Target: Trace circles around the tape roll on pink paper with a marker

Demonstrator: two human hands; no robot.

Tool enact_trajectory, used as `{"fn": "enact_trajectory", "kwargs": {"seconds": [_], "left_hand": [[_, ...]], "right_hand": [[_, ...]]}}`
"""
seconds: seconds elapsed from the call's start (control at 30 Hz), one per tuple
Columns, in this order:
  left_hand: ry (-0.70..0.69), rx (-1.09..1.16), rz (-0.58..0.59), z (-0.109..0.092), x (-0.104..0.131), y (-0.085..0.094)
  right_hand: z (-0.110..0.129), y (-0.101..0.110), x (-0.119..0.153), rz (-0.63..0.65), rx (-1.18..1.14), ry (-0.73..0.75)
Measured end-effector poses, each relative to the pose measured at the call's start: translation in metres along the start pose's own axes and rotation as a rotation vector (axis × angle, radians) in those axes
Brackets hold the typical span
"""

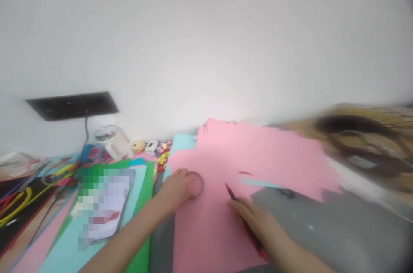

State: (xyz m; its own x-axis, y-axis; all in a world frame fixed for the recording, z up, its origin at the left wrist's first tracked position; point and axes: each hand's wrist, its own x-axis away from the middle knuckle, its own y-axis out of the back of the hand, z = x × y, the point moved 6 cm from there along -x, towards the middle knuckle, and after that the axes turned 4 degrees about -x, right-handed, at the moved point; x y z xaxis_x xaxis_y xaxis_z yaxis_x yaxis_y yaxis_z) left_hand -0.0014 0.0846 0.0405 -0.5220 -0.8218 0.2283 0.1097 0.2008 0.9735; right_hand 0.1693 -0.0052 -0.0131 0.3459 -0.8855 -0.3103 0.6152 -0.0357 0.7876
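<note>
My left hand [178, 187] rests on a pink paper sheet [206, 238], its fingers closed on the left edge of a clear round ring [196, 186]. To the right, my right hand [253, 219] is wrapped round a dark pencil [231, 193] whose red tip points up and left, just above the same sheet. More pink sheets [264, 148] lie fanned out behind, and a small dark red piece [246, 173] is on them.
At the left a phone [109, 204], partly pixelated, lies on green and light blue papers [142, 225]. A white mug [114, 141] and small figures stand near the wall. Right of the grey mat [309, 221] is a blurred dark object [364, 148]. A cable hangs from the black wall panel [72, 105].
</note>
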Motion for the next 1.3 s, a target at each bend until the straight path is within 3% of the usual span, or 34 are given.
{"fn": "enact_trajectory", "kwargs": {"seconds": [0.13,0.27,0.4,0.5,0.6,0.8,1.0,1.3], "left_hand": [[0.004,0.049,-0.016,0.003,0.008,-0.014],[0.035,0.095,-0.089,0.001,0.014,-0.019],[-0.033,0.072,-0.305,-0.021,0.014,-0.015],[-0.112,0.110,-0.385,-0.044,0.007,-0.020],[-0.178,0.132,-0.399,-0.065,-0.003,-0.032],[-0.208,0.121,-0.481,-0.076,-0.011,-0.046],[-0.191,0.296,-0.551,-0.072,-0.009,-0.049],[-0.130,0.568,-0.497,-0.081,-0.021,-0.040]], "right_hand": [[0.002,0.007,0.011,0.076,-0.063,0.071],[-0.003,0.007,0.017,0.004,-0.028,0.117],[-0.019,0.006,0.022,-0.183,0.035,0.064],[-0.027,0.008,0.024,-0.236,0.006,-0.021],[-0.026,0.012,0.023,-0.242,-0.028,-0.041],[-0.025,0.013,0.024,-0.274,-0.005,-0.018],[-0.020,0.017,0.023,-0.304,0.058,0.013],[-0.023,0.014,0.025,-0.286,0.077,0.015]]}}
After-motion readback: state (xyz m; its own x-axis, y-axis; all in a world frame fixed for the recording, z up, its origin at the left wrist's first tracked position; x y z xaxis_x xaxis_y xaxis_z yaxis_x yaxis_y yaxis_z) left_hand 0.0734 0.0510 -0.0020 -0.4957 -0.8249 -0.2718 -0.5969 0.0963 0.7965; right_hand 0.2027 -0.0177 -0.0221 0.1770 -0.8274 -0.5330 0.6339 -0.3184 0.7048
